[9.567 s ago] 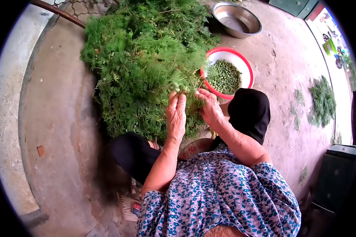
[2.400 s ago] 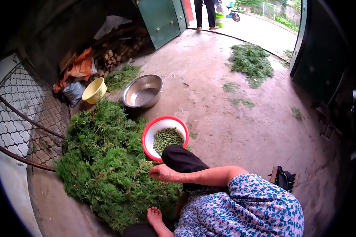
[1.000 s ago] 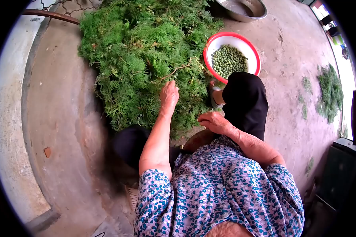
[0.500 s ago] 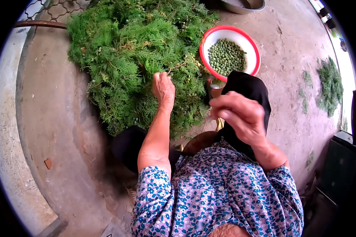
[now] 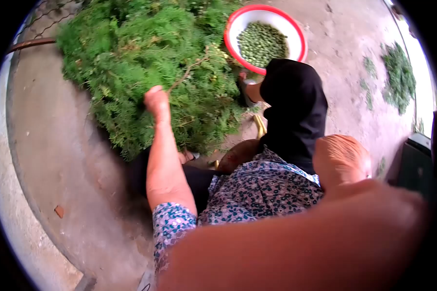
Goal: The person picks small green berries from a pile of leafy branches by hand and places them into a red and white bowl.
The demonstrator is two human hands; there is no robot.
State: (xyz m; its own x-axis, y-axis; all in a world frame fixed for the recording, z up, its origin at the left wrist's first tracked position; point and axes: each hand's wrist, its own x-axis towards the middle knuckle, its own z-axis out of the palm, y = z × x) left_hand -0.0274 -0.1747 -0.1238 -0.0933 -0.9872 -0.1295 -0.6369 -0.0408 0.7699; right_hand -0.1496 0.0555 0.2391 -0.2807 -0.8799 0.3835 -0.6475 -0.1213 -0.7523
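A brown twig runs up and right from my left hand, which is closed at its lower end over a big heap of green leafy branches. My right arm is bent up very near the camera. Its blurred skin fills the lower right, and the fingers of my right hand cannot be made out. Beyond my knee, a white basin with a red rim holds small green round fruits.
Small green sprigs lie on the concrete floor at the right. A dark box stands at the right edge. On the left are a rusty metal bar and a reddish chip.
My right arm has come up close to the camera. My left hand has moved left and slightly down in the view with the twig. The whole view has shifted, with heap and basin higher up.
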